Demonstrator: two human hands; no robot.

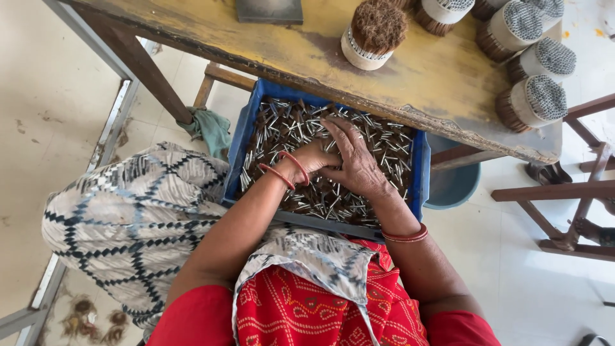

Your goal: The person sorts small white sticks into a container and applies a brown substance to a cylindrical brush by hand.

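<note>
A blue plastic crate [244, 138] rests on my lap, filled with several small brush tufts that have metal ends [282, 125]. My left hand [312, 157] lies in the middle of the pile, fingers curled into the pieces. My right hand [353, 160] lies flat over it, fingers spread toward the left and pressing on the pile. Whether either hand has closed on a piece is hidden. Both wrists carry red bangles.
A worn yellow wooden table [256, 45] stands just beyond the crate, its edge overhanging it. Bundled round brushes [375, 35] stand on it, with more at the right [535, 99]. A blue tub [451, 186] sits under the table. Wooden furniture legs [564, 192] stand at right.
</note>
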